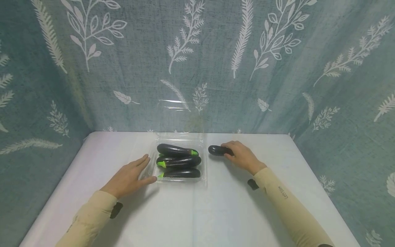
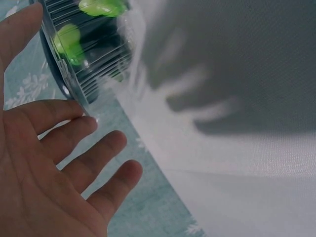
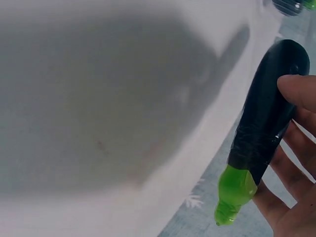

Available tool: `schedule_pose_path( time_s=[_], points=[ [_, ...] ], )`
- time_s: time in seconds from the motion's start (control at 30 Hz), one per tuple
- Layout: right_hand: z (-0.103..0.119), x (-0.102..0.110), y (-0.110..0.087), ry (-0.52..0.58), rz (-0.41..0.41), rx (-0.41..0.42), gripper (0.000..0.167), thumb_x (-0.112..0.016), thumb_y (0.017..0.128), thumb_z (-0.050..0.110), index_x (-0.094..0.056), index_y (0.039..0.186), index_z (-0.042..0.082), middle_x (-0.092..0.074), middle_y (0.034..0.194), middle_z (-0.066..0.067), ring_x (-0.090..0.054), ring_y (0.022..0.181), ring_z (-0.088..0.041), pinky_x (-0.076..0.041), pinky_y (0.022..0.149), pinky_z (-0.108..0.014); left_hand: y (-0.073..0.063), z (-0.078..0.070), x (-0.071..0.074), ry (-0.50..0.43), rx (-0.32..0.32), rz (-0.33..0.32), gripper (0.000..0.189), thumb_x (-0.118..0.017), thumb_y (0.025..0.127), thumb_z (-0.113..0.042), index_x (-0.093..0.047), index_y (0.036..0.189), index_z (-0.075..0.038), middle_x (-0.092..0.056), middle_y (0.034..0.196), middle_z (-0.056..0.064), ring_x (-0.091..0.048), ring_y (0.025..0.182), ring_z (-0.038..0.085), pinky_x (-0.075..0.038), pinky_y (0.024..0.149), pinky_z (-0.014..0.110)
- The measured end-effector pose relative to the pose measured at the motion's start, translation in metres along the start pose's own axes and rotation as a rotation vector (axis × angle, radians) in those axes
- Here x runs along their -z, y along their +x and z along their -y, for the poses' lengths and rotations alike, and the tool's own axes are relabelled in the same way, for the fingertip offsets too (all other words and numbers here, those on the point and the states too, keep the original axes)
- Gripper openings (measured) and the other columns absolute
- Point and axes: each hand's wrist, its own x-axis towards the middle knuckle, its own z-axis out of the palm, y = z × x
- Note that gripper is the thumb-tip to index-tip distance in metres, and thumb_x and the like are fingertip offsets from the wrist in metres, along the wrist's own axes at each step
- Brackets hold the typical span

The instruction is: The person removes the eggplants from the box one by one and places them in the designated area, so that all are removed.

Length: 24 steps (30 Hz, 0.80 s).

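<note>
In the head view a clear plastic clamshell box (image 1: 179,140) lies with its lid raised at the back. Several dark eggplants (image 1: 182,173) with green stem ends lie inside it. My left hand (image 1: 131,176) is at the box's left side, fingers spread and straight; in the left wrist view its fingertips (image 2: 89,123) are close to the box wall, and whether they touch it I cannot tell. To the right of the box, my right hand (image 1: 242,156) grips one eggplant (image 1: 216,150). The right wrist view shows this eggplant (image 3: 266,103) between thumb and fingers, its green stem end pointing down.
A white-covered table (image 1: 228,212) bears the box. Patterned teal curtains (image 1: 139,85) hang behind it and at both sides. The transparent raised lid (image 1: 182,118) stands close to the back curtain.
</note>
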Motion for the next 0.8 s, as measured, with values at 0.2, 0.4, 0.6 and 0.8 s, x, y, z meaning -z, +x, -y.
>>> schedule_pose_path(
  time_s=[0.2,0.4,0.6,0.8],
  points=[
    [-0.006,-0.005,-0.001,0.0,0.036,-0.008,0.041,-0.074,0.093,0.012,-0.064,0.132,0.003,-0.067,0.127,-0.015,-0.061,0.119,-0.035,-0.046,0.106,-0.05,0.001,0.001,-0.001,0.001,0.001,-0.005,0.089,-0.062,0.094,-0.06,-0.04,0.152,0.004,-0.037,0.158,0.022,-0.043,0.136,0.05,-0.036,0.111,0.062],
    [-0.009,-0.01,-0.003,0.014,0.069,0.015,0.041,-0.072,0.094,0.011,-0.063,0.133,0.003,-0.067,0.125,-0.016,-0.061,0.118,-0.035,-0.048,0.105,-0.05,0.0,0.003,-0.003,-0.003,0.0,-0.014,0.09,-0.063,0.093,-0.061,-0.041,0.152,0.003,-0.038,0.158,0.023,-0.043,0.136,0.049,-0.036,0.111,0.062],
    [-0.01,-0.015,-0.002,0.024,0.08,-0.018,0.042,-0.068,0.095,0.011,-0.062,0.136,0.005,-0.066,0.129,-0.015,-0.06,0.122,-0.034,-0.046,0.108,-0.049,-0.001,0.003,-0.005,-0.008,-0.006,-0.016,0.09,-0.063,0.093,-0.061,-0.041,0.152,0.003,-0.038,0.158,0.022,-0.043,0.136,0.049,-0.036,0.111,0.062],
    [-0.009,-0.013,0.001,0.047,0.071,-0.028,0.045,-0.063,0.093,0.01,-0.061,0.138,0.005,-0.064,0.132,-0.016,-0.058,0.125,-0.035,-0.044,0.109,-0.05,-0.002,0.002,-0.003,-0.016,-0.002,-0.014,0.088,-0.063,0.094,-0.06,-0.04,0.152,0.003,-0.037,0.158,0.022,-0.043,0.136,0.049,-0.036,0.111,0.062]
  ],
)
